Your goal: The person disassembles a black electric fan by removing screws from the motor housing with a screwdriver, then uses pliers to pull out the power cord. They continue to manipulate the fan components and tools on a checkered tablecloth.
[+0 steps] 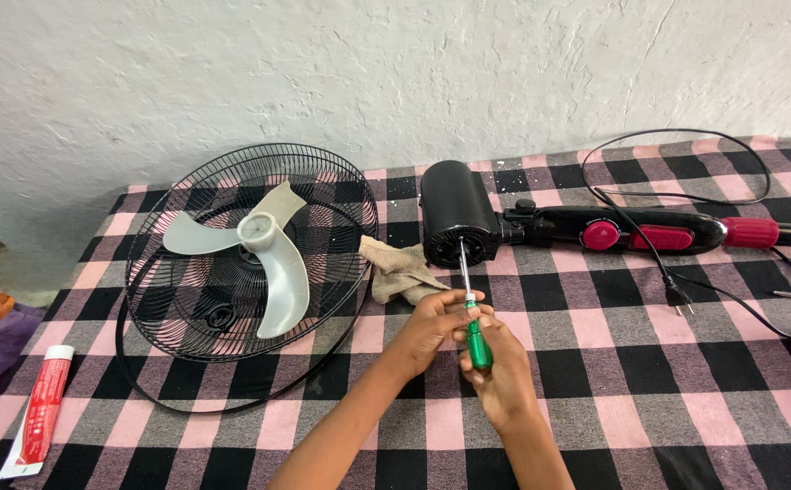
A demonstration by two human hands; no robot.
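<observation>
Two hands meet at the middle of the checked cloth, both on one green-handled screwdriver. The right hand wraps its fingers closed round the green grip, while the left hand pinches the metal shaft just above the handle, steadying it. The shaft runs up toward 12 o'clock and its tip sits at the front face of the black fan motor housing, which lies on its side; whether the tip is seated in a screw head is too small to tell.

Much of the stripping down looks done already. At 9 o'clock from the hands, the grey three-blade fan blade lies off the motor, resting on a black wire guard grille laid flat, with a thin black rim ring loose round its lower edge. So the blade and at least one guard are off the motor's front, and I judge the work has reached the motor itself.

Left of the motor, touching it or nearly so, a crumpled beige rag lies on the surface. At 2 o'clock the fan's black neck with magenta buttons stretches right from the housing, and its black power cord loops behind, the plug lying unplugged on the cloth. A red-and-white tube lies at far 8 o'clock.
</observation>
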